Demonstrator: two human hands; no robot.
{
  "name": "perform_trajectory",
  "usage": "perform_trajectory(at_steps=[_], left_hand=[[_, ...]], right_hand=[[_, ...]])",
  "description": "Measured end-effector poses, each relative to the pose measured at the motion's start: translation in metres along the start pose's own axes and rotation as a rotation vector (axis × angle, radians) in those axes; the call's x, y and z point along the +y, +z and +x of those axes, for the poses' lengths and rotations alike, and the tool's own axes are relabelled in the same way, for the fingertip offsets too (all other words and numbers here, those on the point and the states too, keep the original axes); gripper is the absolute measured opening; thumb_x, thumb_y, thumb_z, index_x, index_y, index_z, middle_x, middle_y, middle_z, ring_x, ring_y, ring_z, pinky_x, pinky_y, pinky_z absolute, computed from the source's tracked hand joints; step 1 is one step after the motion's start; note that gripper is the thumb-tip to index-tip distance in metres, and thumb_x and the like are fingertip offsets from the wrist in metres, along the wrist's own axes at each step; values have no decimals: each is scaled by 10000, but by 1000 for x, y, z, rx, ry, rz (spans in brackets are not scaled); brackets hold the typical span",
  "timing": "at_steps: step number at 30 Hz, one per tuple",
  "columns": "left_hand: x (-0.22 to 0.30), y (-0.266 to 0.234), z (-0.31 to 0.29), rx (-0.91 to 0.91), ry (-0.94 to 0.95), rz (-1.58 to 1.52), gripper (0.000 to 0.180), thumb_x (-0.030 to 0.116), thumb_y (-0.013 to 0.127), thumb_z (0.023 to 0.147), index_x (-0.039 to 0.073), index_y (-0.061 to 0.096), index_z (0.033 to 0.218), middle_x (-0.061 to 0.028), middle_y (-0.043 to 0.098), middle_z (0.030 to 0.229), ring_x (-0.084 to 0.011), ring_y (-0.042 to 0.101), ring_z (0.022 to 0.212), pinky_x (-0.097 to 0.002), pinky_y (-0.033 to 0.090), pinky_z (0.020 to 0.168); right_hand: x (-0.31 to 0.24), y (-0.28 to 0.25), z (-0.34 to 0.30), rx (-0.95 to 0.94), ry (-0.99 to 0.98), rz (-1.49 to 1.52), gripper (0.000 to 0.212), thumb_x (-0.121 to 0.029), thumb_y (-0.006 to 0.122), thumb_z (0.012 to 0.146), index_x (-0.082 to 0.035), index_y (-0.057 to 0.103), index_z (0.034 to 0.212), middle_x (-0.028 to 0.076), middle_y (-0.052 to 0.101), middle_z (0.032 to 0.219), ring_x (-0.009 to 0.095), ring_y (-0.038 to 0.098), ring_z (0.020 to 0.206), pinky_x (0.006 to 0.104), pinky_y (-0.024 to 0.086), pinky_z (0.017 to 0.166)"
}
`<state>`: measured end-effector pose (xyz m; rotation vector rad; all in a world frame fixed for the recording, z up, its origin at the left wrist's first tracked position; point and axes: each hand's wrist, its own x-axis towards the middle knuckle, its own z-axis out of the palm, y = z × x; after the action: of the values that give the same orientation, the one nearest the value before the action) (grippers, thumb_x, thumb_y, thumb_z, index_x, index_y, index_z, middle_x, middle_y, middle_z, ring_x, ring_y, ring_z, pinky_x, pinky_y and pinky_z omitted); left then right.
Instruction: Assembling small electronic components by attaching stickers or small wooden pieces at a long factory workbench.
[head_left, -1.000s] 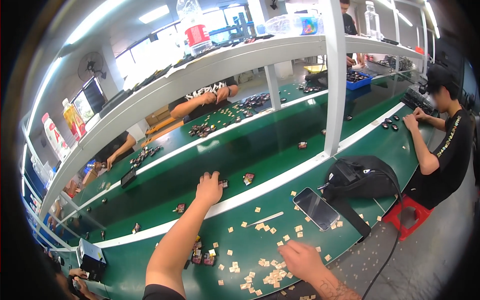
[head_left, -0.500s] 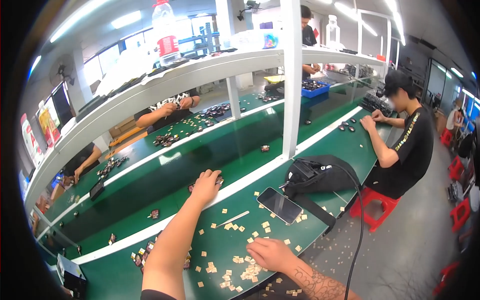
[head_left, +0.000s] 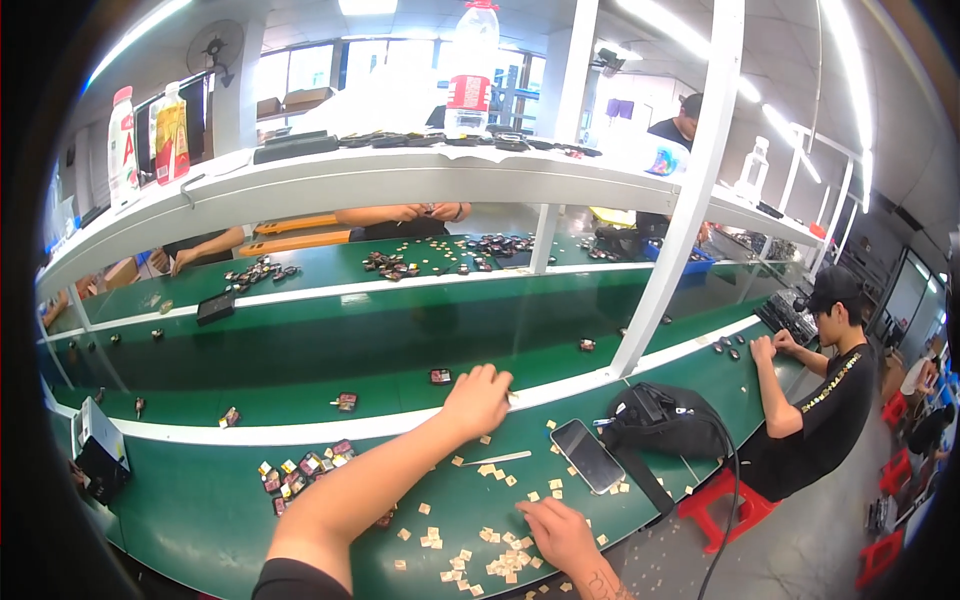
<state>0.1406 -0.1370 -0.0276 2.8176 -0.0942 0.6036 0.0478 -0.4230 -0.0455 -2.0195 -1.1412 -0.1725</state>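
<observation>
My left hand (head_left: 477,402) reaches out over the white rail, its fingers curled. A sliver of something small shows at its fingertips, too little to name. Just beyond it, a small dark module (head_left: 440,376) with a reddish face lies on the green belt. My right hand (head_left: 560,532) is bent with thumb and fingers together over the scattered small tan squares (head_left: 510,560); whatever it pinches is hidden. Beside my left forearm sits a pile of similar dark modules (head_left: 295,475). Pale tweezers (head_left: 500,458) lie between my hands and the rail.
A phone (head_left: 587,456) and a black bag (head_left: 665,420) with a cable rest to the right. Past them, a co-worker (head_left: 825,400) sits on a red stool (head_left: 725,505). Overhead runs a white shelf (head_left: 380,178) with bottles; an upright post (head_left: 680,200) rises ahead. A black box (head_left: 105,465) stands left.
The view has turned and levelled. My left hand has drawn back from the belt to the rail, leaving a module on the belt beside it. My right hand stays by the tan squares.
</observation>
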Motion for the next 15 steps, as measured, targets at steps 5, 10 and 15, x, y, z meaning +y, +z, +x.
perform_trajectory(at_steps=[5, 10, 15], left_hand=[[46, -59, -81, -167, 169, -81, 340, 217, 743, 867, 154, 694, 1197, -110, 584, 1061, -315, 602, 1045, -465, 484, 873], [70, -70, -161, -313, 170, -166, 373, 253, 730, 901, 181, 686, 1264, -81, 557, 1069, -284, 586, 1048, -447, 465, 887], [71, -73, -189, -356, 112, -110, 536, 430, 766, 941, 173, 636, 1393, -76, 546, 1100, -268, 562, 1072, -419, 439, 915]], right_hand=[[3, -1, -2, 17, 80, -11, 290, -34, 701, 939, -98, 736, 1220, 86, 625, 956, 311, 685, 808, 408, 571, 664], [7, 1, -3, 109, 59, 18, 334, 30, 664, 931, -51, 732, 1248, 118, 577, 1034, 266, 670, 768, 364, 557, 684], [6, 1, 3, 25, 99, -17, 412, 58, 679, 922, -93, 739, 1301, 110, 536, 1030, 236, 660, 750, 352, 548, 653]])
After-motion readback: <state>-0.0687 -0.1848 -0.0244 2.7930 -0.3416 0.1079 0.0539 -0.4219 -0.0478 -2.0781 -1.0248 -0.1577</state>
